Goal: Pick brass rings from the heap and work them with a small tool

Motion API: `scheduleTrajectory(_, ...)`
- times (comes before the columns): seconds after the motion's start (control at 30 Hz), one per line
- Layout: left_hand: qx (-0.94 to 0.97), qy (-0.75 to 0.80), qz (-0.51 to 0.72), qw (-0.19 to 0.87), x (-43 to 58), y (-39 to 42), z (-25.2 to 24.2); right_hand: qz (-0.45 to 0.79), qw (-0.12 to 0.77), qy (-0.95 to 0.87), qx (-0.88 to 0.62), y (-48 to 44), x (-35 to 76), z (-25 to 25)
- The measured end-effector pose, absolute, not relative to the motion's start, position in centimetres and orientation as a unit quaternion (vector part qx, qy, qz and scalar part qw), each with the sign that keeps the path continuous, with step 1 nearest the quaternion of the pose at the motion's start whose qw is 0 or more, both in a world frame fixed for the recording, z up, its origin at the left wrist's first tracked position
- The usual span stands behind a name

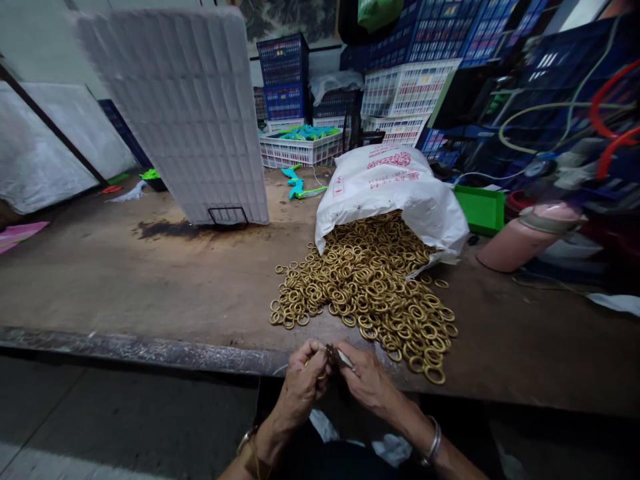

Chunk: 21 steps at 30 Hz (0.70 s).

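Note:
At the table's front edge my two hands meet, fingertips close together. My left hand is closed in a pinch on a gold ring, of which only a sliver shows. Closed as well, my right hand grips a small tool with a pale, narrow part along the thumb and a dark end toward the left fingers; its exact kind is unclear. Just beyond the hands lies a spread pile of gold rings. They spill from the mouth of a white sack lying on its side.
A tall white ribbed panel stands in a black wire holder at the left. Behind are a white crate of turquoise pieces and stacked blue crates. A green tray and a pink bottle stand right of the sack.

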<state>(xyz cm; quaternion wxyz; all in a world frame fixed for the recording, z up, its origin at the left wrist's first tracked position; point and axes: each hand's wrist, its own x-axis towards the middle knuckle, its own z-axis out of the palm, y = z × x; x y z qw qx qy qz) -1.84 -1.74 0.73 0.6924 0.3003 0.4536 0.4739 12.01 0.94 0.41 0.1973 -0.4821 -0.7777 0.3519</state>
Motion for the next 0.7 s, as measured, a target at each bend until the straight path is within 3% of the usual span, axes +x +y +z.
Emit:
scheduleTrajectory(0.3,0.369,0.47,0.474,0.646,-2.2,-2.4,1.3,0.272,0.127,-0.827,-0.474,1.1,12.2,-0.3)
scheduleTrajectory(0.47,0.386,0.416,0.423,0.706,-2.1,-4.2,2.5,0.197,0.059,-0.822,-0.531,2.3,12.0,0.4)
scheduleTrajectory(0.57,0.358,0.396,0.334,0.777,-1.4,-5.0,1.3,0.169,0.093,-0.825,-0.531,3.2,10.8,0.1)
scheduleTrajectory(0.7,0.367,0.434,0.21,0.796,0.1,-4.5,-2.0,0.179,0.166,-0.836,-0.491,4.2,8.8,-0.4)
